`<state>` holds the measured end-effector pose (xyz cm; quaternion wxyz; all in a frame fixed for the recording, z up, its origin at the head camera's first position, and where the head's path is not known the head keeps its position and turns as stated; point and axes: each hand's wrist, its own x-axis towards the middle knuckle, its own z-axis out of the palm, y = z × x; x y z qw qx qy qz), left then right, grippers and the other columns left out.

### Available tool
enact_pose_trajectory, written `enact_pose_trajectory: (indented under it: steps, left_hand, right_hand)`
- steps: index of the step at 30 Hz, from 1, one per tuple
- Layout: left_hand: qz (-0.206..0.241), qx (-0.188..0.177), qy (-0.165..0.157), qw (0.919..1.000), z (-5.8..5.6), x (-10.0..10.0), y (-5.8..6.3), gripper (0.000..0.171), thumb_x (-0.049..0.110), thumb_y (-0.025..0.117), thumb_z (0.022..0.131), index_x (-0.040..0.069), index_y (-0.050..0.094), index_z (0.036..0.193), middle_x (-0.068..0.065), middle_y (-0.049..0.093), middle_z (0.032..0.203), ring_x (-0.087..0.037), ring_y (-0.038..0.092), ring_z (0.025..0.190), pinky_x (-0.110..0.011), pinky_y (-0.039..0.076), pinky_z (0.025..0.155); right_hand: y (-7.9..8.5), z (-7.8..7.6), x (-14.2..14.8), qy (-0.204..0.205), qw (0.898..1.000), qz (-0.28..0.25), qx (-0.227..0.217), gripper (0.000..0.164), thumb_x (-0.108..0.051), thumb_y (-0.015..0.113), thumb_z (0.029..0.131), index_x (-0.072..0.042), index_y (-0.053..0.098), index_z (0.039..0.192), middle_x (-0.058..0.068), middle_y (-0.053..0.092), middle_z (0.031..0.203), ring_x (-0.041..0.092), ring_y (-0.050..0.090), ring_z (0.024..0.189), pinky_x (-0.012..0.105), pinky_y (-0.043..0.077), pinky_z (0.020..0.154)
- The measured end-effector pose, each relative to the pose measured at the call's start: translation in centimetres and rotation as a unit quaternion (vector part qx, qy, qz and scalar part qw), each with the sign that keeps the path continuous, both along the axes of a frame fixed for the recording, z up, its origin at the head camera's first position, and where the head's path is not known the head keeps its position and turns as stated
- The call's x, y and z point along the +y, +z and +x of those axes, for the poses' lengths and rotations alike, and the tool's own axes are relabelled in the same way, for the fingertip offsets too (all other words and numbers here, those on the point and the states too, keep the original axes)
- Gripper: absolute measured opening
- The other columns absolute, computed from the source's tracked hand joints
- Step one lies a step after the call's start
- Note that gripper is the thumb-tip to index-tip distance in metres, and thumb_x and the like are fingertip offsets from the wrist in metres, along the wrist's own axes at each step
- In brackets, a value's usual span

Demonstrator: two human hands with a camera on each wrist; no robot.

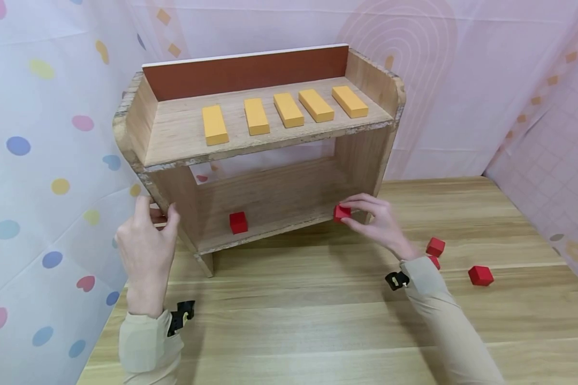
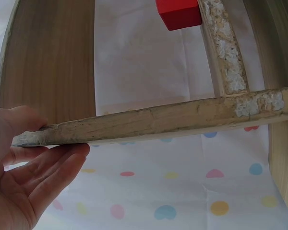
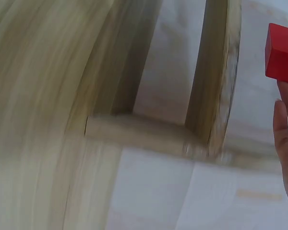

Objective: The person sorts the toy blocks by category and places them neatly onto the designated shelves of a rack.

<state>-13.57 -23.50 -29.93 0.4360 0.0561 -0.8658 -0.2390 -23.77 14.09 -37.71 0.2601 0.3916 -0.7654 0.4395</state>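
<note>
A wooden shelf [image 1: 265, 133] is seen standing on a table [image 1: 327, 321], set toward 11 o'clock from the table's middle. A red cube [image 1: 341, 212] is pinched between the thumb and fingertips of the right hand [image 1: 378, 224] at the front edge of the lower board, at the shelf's 4 o'clock corner; whether the cube touches the board cannot be told. In the right wrist view the same cube [image 3: 282, 54] is shown at 2 o'clock, with a finger [image 3: 284, 143] just below it. The left hand [image 1: 146, 248] is held against the shelf's left side panel at 8 o'clock, its thumb and fingers curled round the panel's edge. In the left wrist view that hand [image 2: 24, 177] is seen with thumb above and fingers below the worn edge [image 2: 153, 122] of the panel. A second cube [image 1: 238, 222] is placed on the lower board, left of centre, well apart from the held one; it is also shown at 12 o'clock in the left wrist view [image 2: 178, 13]. Five yellow blocks [image 1: 288, 109] are laid in a row on the top board. Three more cubes [image 1: 480, 275] are scattered on the table at 3 o'clock of the right wrist.
</note>
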Motion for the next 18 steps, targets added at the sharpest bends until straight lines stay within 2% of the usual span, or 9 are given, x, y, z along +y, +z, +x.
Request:
enact_pose_trajectory:
  steps: [4,7,10,14,18]
  left_hand:
    - [0.000,-0.001,0.000,1.0000,0.0,0.0,0.0,0.021,0.016,0.057,0.090,-0.005,0.055,0.094,-0.026,0.070,0.078,-0.041,0.067,0.067,-0.049,0.046,0.060]
    - [0.001,-0.005,0.001,1.0000,0.0,0.0,0.0,0.021,0.016,0.057,0.090,-0.005,0.055,0.094,-0.026,0.070,0.079,-0.041,0.067,0.067,-0.049,0.046,0.060]
    - [0.000,-0.008,0.003,1.0000,0.0,0.0,0.0,0.021,0.016,0.057,0.090,-0.005,0.055,0.094,-0.026,0.070,0.079,-0.041,0.067,0.068,-0.049,0.046,0.060]
    - [-0.003,-0.009,0.005,0.9999,0.1,0.0,0.0,0.022,0.016,0.057,0.090,-0.006,0.055,0.094,-0.026,0.070,0.079,-0.042,0.066,0.068,-0.050,0.045,0.059]
    - [-0.005,-0.006,0.005,1.0000,0.0,0.0,0.0,0.022,0.015,0.057,0.090,-0.006,0.055,0.093,-0.027,0.070,0.079,-0.042,0.066,0.067,-0.050,0.045,0.058]
  right_hand:
    - [0.0,-0.4,-1.8,0.013,1.000,0.009,0.003,0.027,0.003,0.077,0.072,0.001,0.071,0.098,0.015,0.071,0.098,0.025,0.069,0.086,0.017,0.051,0.080]
    - [-0.1,-0.6,-3.1,0.018,1.000,0.018,0.011,0.026,0.000,0.077,0.073,0.000,0.072,0.098,0.013,0.072,0.098,0.025,0.069,0.090,0.027,0.053,0.082]
    - [-0.2,-0.8,-4.3,0.034,0.999,0.020,0.006,0.024,0.000,0.077,0.074,0.001,0.072,0.098,0.015,0.072,0.100,0.027,0.069,0.092,0.035,0.056,0.077]
    - [-0.2,-1.0,-5.7,0.059,0.998,0.020,-0.017,0.023,-0.002,0.075,0.076,0.002,0.072,0.098,0.016,0.071,0.102,0.028,0.068,0.095,0.035,0.058,0.069]
    - [-0.2,-1.3,-7.2,0.065,0.997,0.035,-0.021,0.021,-0.005,0.075,0.078,0.001,0.072,0.098,0.015,0.071,0.103,0.026,0.068,0.096,0.034,0.057,0.076]
